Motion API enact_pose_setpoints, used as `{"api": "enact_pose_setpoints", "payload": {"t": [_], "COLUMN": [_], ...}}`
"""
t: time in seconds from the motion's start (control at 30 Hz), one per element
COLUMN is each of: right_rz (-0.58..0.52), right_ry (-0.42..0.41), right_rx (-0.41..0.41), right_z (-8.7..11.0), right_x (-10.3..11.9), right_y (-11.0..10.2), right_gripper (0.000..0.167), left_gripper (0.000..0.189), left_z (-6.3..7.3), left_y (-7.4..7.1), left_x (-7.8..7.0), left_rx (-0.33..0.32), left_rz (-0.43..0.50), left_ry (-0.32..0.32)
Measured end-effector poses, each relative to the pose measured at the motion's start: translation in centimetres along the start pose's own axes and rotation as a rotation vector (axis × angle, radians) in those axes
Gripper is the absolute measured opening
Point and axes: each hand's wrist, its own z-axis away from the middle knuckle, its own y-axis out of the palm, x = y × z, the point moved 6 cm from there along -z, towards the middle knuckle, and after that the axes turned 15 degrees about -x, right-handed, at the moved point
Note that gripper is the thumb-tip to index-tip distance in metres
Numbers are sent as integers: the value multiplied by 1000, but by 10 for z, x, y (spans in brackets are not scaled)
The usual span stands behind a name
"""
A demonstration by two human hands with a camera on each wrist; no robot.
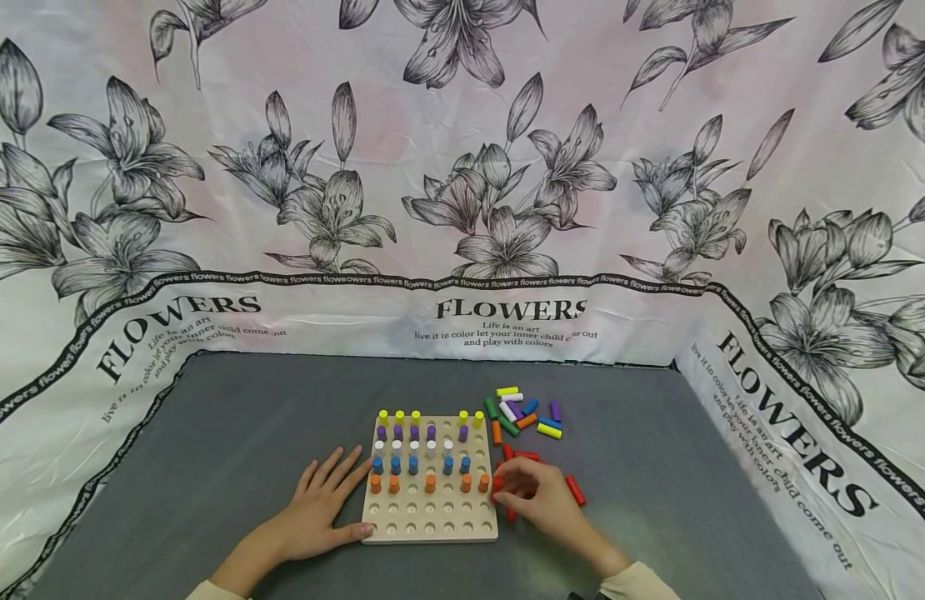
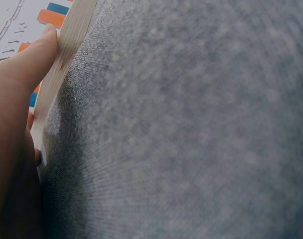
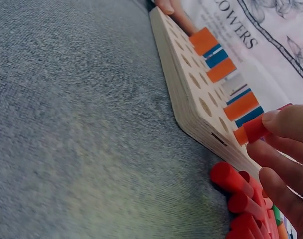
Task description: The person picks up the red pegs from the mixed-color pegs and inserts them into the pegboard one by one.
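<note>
A light wooden pegboard [image 1: 440, 535] lies on the dark table, with rows of yellow, purple, white, blue and orange pegs standing in its holes. The two rows of holes nearest the person hold no pegs. My left hand [image 1: 312, 512] lies spread at the board's left side, its thumb on the near left corner. At the right edge, my right hand [image 1: 541, 500] pinches a red peg [image 3: 256, 128] between thumb and fingers, close beside the end of the orange row [image 3: 241, 105]. In the right wrist view, several loose red pegs [image 3: 231, 178] lie below that hand.
Beyond the right hand is a loose pile of yellow, white, green, blue, purple and orange pegs [image 1: 510, 423]. One red peg [image 1: 575, 490] lies right of the hand. A flower-printed cloth [image 1: 507, 325] hangs behind and along the sides of the table [image 1: 230, 433].
</note>
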Motion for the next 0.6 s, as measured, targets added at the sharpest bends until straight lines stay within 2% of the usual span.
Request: {"api": "enact_pose_setpoints", "payload": {"t": [0.3,0.6], "right_rz": [-18,-15], "right_ry": [-56,-25], "right_rx": [-6,0], "right_z": [4,6], "right_x": [2,-2], "right_y": [6,11], "right_gripper": [21,23], "left_gripper": [85,83], "left_z": [1,1], "left_y": [5,3], "left_x": [6,3], "left_rx": [-12,-9], "left_rz": [-2,13], "left_ry": [4,0]}}
